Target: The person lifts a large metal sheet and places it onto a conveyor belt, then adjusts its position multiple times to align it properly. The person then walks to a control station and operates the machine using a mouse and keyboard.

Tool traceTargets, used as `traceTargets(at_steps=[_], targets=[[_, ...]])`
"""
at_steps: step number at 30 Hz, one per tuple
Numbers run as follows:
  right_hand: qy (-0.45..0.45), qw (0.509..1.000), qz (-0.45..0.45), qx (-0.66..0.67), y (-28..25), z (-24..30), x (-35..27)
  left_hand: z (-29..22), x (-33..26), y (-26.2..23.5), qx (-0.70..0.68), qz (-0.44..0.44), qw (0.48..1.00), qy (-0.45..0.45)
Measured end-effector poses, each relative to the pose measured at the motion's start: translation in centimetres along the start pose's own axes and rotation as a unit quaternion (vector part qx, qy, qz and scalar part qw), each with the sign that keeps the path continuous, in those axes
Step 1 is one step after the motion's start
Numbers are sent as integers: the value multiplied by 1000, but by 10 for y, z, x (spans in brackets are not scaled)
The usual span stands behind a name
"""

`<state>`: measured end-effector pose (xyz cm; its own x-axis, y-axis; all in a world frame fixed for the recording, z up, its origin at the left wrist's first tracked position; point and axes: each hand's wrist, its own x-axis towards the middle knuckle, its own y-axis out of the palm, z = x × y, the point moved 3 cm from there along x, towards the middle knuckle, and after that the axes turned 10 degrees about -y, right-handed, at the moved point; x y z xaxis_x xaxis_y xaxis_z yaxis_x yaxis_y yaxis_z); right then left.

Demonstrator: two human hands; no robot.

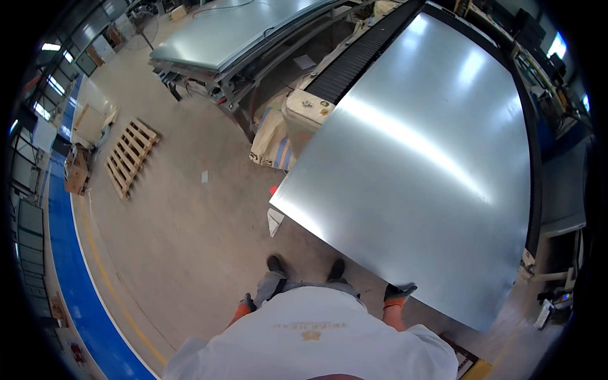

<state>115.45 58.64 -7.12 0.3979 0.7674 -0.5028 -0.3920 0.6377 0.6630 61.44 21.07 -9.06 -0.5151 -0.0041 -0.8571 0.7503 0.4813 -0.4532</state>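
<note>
**Right-Side Contact at the Near Edge**

The right hand, in a dark glove with an orange cuff, is at the near edge of a large, flat, silver-grey metal sheet, right of that edge's midpoint. Dark gloved digits overlap the upper face at the edge. The underside is hidden; whether the fingers are clamped on the sheet cannot be told. The left hand, in a matching glove, is beside the body, well apart from the sheet. The shirt partly covers it, and the spacing of its fingers cannot be told.

The sheet lies over a long machine bed with black ribbed covers. A black margin of the bed shows along the left, far and right edges. The near portion of the sheet projects past the bed's near end, where a beige end housing protrudes from under the left edge. The near left corner of the sheet extends over the floor.

A pale woven sack with blue and orange stripes is just beside the housing. A white, roughly triangular piece shows near the sheet's near left corner.

Left of the bed, a grey metal frame table carries a second pale grey metal sheet. Further left, a slatted wooden pallet lies on the floor, near a blue floor stripe.
</note>
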Motion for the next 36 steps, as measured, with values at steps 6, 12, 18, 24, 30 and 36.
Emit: traceTargets(at_steps=[6, 12, 18, 24, 30, 36], targets=[[102, 979, -138, -114, -33, -59, -4, -41, 75, -43, 27, -4, 998, 53], [56, 856, -189, -478, 25, -139, -69, -92, 191, -174, -86, 8, 996, 26], [-210, 538, -212, -788, 190, -234, -156, -171, 272, -350, -375, 77, 920, -79], [-243, 480, -107, -836, 298, -345, -160, -322, 349, -388, -409, 93, 907, 33], [-307, 505, -36, -806, 422, -485, -103, -520, 342, -392, -373, 125, 892, 223], [-385, 511, 18, -768, 605, -606, -48, -676, 406, -512, -397, 107, 866, 284]])
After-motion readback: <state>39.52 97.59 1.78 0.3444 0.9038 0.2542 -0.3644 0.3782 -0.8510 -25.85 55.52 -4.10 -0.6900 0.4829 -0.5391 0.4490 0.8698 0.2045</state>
